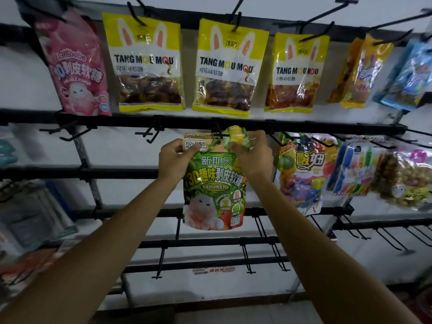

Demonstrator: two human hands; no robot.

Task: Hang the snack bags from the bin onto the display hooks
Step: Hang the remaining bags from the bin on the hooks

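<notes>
A green snack bag (214,192) hangs in front of me at the middle rail of the display rack. My left hand (174,160) pinches its top left corner, and my right hand (253,155) grips its top right corner. The bag's top edge sits at a black hook (221,134) on that rail. At least one more bag of the same kind hangs just behind it on the hook. The bin is out of view.
Yellow bags (146,64), a pink bag (77,69) and others hang on the top rail. Colourful bags (301,171) hang to the right on the middle rail. Bare hooks (152,134) stick out left of my hands, and more (247,256) on the lower rails.
</notes>
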